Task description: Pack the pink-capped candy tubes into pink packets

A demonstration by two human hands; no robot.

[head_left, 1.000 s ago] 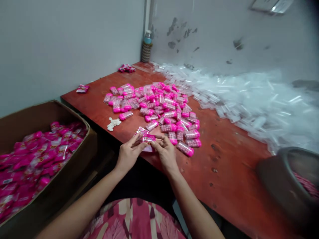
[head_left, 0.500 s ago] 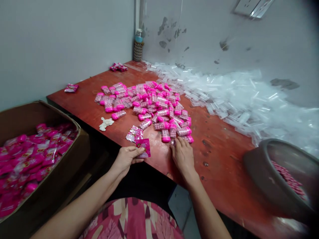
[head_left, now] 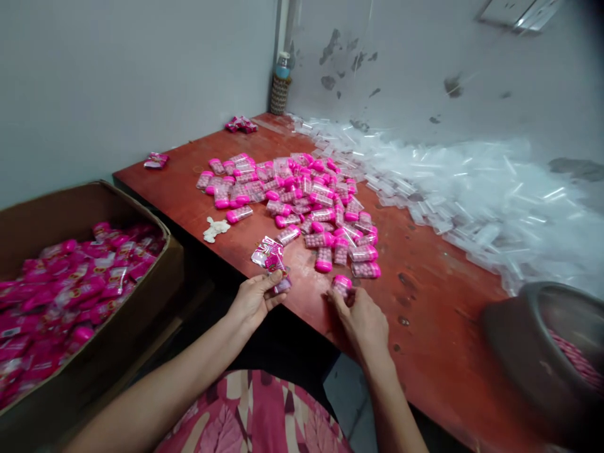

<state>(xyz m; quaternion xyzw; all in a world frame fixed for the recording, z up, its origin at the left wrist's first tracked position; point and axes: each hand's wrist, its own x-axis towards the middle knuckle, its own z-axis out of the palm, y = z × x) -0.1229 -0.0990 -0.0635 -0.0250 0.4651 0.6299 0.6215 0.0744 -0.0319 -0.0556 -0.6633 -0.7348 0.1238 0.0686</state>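
Low in the middle of the frame, the right hand (head_left: pixel 363 318) pinches a small clear plastic capsule with a pink cap (head_left: pixel 341 285) between its fingertips, just above the red-brown wooden table (head_left: pixel 438 340). Left of it, the left hand (head_left: pixel 255 299) holds a small pink printed foil packet (head_left: pixel 282 283) between thumb and fingers, with a crinkled pink-and-clear wrapper (head_left: pixel 267 255) just beyond. The capsule looks light, rigid and smooth, likely slippery; a pinch across its sides, near the cap, seems surest. The packet looks thin and floppy, best taken by an edge. Both hands work close to the table's near edge, where a dropped piece could roll off. Bare tabletop lies to the lower right. Above is a heap of pink-capped capsules (head_left: pixel 302 195); at far left, a brown cardboard box of pink packets (head_left: pixel 141 214).
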